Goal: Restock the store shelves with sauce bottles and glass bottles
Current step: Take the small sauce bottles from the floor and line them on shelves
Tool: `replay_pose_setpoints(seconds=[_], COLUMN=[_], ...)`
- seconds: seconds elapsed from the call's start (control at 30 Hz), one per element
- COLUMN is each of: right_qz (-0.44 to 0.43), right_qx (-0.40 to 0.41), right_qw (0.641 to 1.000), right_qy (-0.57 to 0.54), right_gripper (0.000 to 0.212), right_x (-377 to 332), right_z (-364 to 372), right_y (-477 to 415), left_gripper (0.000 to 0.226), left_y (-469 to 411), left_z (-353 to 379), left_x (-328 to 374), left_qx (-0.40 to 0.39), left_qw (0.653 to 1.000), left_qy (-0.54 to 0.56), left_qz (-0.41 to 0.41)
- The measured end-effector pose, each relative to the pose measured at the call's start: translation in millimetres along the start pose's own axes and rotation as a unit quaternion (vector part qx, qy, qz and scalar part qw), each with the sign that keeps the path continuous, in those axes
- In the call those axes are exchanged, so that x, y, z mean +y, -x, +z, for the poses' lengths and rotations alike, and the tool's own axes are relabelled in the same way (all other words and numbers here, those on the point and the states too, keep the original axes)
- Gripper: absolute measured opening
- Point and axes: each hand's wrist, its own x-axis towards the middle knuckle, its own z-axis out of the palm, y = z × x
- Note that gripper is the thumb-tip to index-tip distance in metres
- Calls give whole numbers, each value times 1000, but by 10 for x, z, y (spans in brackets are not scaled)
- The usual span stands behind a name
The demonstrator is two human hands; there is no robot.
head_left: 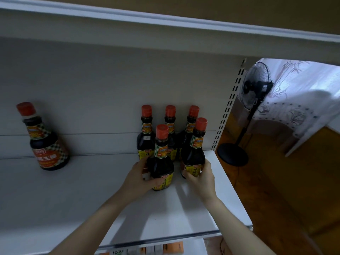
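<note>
Sauce bottle gripped in my L hand, 2nd bottle in R hand; step: placing both on shelf. Next, prob: nudge to back row just beyond hands, release.

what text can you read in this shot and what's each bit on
"180": neck labels of the lone bottle, the front bottle gripped by the left hand and the right bottle gripped by the right hand.
"生抽": lone bottle's red label; the characters before it are unclear.
"facial": pack below the shelf.
Yellow labels: too blurred to read.
</note>
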Motion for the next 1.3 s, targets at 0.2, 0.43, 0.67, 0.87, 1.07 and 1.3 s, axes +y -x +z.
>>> replay_pose_setpoints(seconds=[0.2, 0.43, 0.67, 0.87, 1.07, 1.3], right_qz=[-22, -8, -3, -17, -29, -29], right_qx=[18, -8, -57, -41, -35, -43], right_qw=[1000, 999, 998, 999, 999, 999], right_qy=[10, -35, -25, -13, -1, -10], right_gripper=[61, 61, 53, 52, 53, 51], right_x=[28, 152, 283, 286, 293, 306], right_z=[35, -10, -73, -56, -44, -48], right_y=[27, 15, 20, 31, 42, 39], left_gripper=[71, 58, 71, 69, 78, 77], left_y=[-1, -50, -157, -206, -206, -217], left_z=[20, 156, 345, 360, 396, 454], left_x=[4, 53, 49, -34, -54, -38], left_qx=[4, 36, 53, 72, 60, 58], left_qw=[1000, 998, 994, 996, 997, 997], left_qy=[17, 45, 81, 31, 2, -3], left_qz=[16, 35, 43, 37, 44, 49])
